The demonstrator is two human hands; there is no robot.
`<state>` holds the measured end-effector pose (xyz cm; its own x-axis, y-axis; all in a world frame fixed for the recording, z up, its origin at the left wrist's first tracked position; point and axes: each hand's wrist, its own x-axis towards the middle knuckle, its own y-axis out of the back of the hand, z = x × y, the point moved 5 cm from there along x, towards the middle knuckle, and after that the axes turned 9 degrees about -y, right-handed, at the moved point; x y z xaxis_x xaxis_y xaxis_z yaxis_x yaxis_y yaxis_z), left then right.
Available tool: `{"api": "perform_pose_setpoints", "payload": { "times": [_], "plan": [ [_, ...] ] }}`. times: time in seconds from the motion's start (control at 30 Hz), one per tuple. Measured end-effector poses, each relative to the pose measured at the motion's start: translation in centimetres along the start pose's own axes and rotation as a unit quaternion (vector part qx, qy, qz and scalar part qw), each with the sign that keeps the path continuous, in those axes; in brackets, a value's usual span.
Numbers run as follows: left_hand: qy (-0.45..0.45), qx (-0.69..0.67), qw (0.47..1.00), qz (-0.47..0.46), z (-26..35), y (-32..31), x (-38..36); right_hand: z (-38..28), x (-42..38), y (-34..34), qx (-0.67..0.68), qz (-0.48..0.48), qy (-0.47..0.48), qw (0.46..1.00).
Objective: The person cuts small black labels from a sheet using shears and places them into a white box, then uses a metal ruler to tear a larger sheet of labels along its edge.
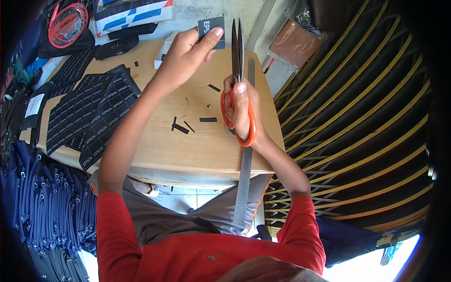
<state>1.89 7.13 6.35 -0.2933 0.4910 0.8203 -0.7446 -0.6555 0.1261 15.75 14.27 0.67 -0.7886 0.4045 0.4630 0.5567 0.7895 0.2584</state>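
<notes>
My left hand (192, 50) pinches a small dark piece (211, 24) with white lettering between thumb and fingers, raised over the far part of the wooden table (188, 152). To its right, my right hand (242, 105) is wrapped round the orange handles of large scissors (238, 56). The blades point away from me and stand slightly apart, with nothing between them. Dark scraps (180, 128) lie on the table between my arms. A long metal ruler (243, 188) runs beneath my right hand and sticks out past the table's near edge.
Black sheets printed with EPSON (101, 110) overlap on the table's left side. A black pouch (116, 48) and a white box (162, 52) are at the back. Dark blue items (51, 202) hang at the left. A yellow-slatted folding gate (361, 122) stands at the right.
</notes>
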Motion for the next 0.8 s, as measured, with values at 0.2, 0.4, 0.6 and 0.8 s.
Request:
{"api": "perform_pose_setpoints", "payload": {
  "times": [0.2, 0.4, 0.6, 0.8],
  "plan": [
    [0.055, -0.022, 0.998, -0.035, -1.4, 1.2, 0.2, 0.0, -0.2, 0.2, -0.041, -0.011, -0.050, 0.998],
    [0.038, -0.014, 0.998, -0.055, -1.8, 1.0, 0.2, -0.2, -0.3, -0.2, -0.044, -0.026, -0.054, 0.997],
    [0.042, -0.013, 0.994, -0.097, -1.4, 0.6, 0.1, -0.1, -0.3, -0.6, -0.016, -0.027, -0.014, 0.999],
    [0.069, -0.032, 0.987, -0.140, -0.9, -0.4, -0.5, -0.4, -0.2, -0.1, 0.014, -0.016, -0.043, 0.999]
  ]
}}
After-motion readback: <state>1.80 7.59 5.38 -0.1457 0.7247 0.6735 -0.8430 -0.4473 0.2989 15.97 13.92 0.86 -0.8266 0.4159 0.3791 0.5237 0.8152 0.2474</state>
